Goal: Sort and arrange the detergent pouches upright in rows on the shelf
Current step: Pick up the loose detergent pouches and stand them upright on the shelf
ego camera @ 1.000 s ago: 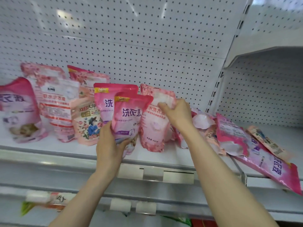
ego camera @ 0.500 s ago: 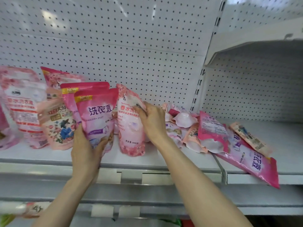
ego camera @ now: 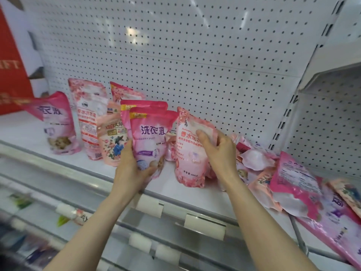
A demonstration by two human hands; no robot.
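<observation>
Pink pouch near shelf edge (gripped)

Glossy plastic detergent pouches, matt white painted-metal shelf w/ perforated back panel, smooth finish

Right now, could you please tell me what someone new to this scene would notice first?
Two hands at centre catch the eye: the left hand grips a bright pink pouch, the right hand holds a pale pink pouch standing on the shelf. To the right, a heap of fallen pouches lies partly over the shelf edge.
</observation>
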